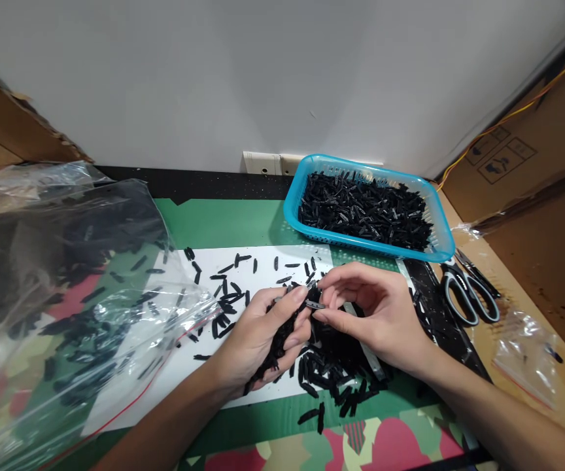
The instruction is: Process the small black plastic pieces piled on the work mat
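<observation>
In the middle of the head view, my left hand (257, 330) is closed around a bunch of small black strip-like pieces, with its thumb on top. One small dark piece (314, 305) sticks out between the two hands. My right hand (383, 311) pinches the end of that piece between thumb and fingers. Loose black pieces (223, 307) lie scattered over a white sheet (263, 258) to the left. More of them make a pile (324, 373) below the hands. What my left palm holds deeper inside is hidden.
A blue plastic basket (442, 226) full of similar black pieces stands at the back right. Scissors (469, 294) lie at the right, near a small clear bag (528, 360). A large clear zip bag (159, 288) with black pieces covers the left. Cardboard boxes (532, 157) flank the table.
</observation>
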`<state>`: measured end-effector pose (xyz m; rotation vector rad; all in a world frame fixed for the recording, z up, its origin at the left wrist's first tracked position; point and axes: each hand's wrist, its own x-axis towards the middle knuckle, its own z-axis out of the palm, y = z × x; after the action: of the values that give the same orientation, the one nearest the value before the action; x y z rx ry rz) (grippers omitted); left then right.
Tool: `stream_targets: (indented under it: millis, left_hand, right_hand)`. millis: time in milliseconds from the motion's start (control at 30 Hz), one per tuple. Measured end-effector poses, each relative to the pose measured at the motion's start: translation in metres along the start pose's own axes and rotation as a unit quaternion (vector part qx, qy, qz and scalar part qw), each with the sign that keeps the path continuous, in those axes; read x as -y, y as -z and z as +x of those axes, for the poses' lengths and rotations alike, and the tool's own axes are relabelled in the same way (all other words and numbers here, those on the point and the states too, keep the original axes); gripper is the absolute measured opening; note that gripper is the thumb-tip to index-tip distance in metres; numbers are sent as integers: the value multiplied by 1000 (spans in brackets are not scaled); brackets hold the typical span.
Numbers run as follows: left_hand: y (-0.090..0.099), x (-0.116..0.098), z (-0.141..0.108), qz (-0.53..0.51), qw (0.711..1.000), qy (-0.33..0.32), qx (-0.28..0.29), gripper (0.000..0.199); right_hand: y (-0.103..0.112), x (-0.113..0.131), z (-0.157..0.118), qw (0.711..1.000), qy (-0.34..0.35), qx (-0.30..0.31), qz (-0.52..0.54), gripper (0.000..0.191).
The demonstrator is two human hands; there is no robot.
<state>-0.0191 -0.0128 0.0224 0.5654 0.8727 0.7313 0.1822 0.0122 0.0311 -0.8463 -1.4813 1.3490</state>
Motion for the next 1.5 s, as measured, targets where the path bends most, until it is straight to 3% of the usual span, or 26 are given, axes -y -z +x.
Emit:
stream_targets:
  millis: [300,567,700,867,933,1067,1300,1500]
  left_hand:
    - [-1,-1,0,-13,1000,11,2,57]
    - [-2,-1,-1,-37,999,8,18,56]
    - [-3,-1,-1,-56,998,16,19,56]
    - [-4,4,0,-66,997,27,30,54]
    - [-4,5,0,-63,997,27,26,52]
    - [-4,4,-1,-48,998,29,15,53]
    - [1,4,-1,-34,999,24,21,57]
    - [0,4,-2,-29,999,21,36,55]
  right_hand:
    - [2,-1,-2,998,45,21,-40,10]
    - [2,-2,-6,979,140,47,-141,25]
    - [4,-6,-10,948,230,49,-212,26]
    - [10,-13,-13,871,329,70,-357,32]
    - [12,-15,-14,855,350,71,-375,39]
    - [13,-17,-14,855,357,78,-368,46]
    - [7,-21,-12,871,343,70,-344,42]
    - [17,-20,-2,853,358,71,-372,32]
